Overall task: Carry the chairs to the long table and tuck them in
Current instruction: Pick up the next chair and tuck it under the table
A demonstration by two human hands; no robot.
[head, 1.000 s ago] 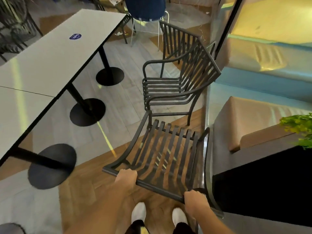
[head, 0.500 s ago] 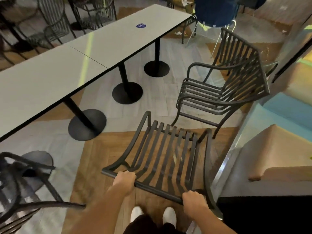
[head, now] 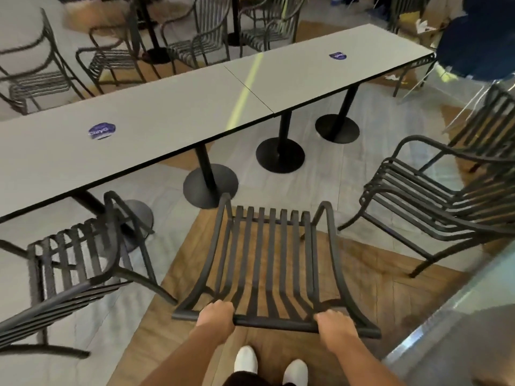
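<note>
I hold a black slatted metal chair point(head: 271, 263) by the top rail of its backrest, right in front of me. My left hand point(head: 216, 316) grips the rail near its left end and my right hand point(head: 334, 327) grips it near the right end. The chair's front points toward the long grey table point(head: 172, 115), which runs from lower left to upper right on black pedestal legs. The chair stands a short way from the table's near edge.
A second black chair point(head: 75, 263) stands at the left beside the table, and a third point(head: 434, 196) stands at the right. Several more chairs point(head: 195, 37) line the table's far side. Round pedestal bases point(head: 280, 154) sit under the table. My white shoes point(head: 245, 360) are below.
The view and the chair I hold have swung left, so the chair now faces the table's edge. The left chair has come fully into view. Both hands keep their grip.
</note>
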